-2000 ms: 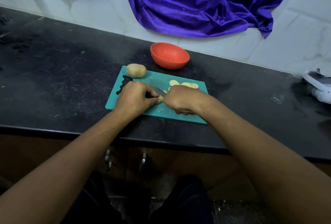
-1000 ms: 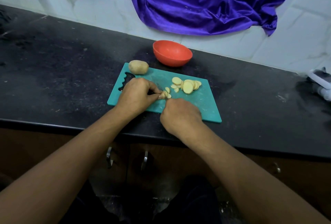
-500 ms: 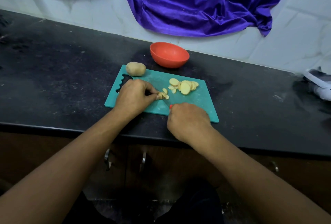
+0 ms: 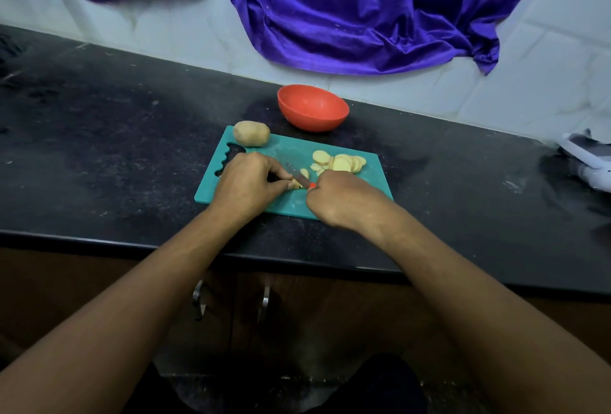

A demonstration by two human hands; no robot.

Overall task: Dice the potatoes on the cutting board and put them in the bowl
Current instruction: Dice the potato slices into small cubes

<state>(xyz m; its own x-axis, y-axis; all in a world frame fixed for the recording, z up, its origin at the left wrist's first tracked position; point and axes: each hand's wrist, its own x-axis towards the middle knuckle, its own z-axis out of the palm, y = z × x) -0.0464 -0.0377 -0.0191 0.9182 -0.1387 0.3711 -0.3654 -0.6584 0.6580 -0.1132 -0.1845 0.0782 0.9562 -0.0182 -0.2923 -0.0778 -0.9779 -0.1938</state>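
Two hands meet over the teal cutting board (image 4: 291,206): the left hand (image 4: 246,187) pinches a small potato piece (image 4: 296,184), and the right hand (image 4: 340,200) is curled round a knife (image 4: 299,177). Potato slices (image 4: 342,162) lie beyond the right hand. A whole potato (image 4: 251,133) sits on the board's far left corner. The red bowl (image 4: 314,109) stands just behind on the counter (image 4: 99,136).

The person is wearing dark trousers (image 4: 383,387), which are showing at the bottom edge between the arms. Both forearms are showing bare down to the left hand (image 4: 246,182) and right hand (image 4: 344,198).
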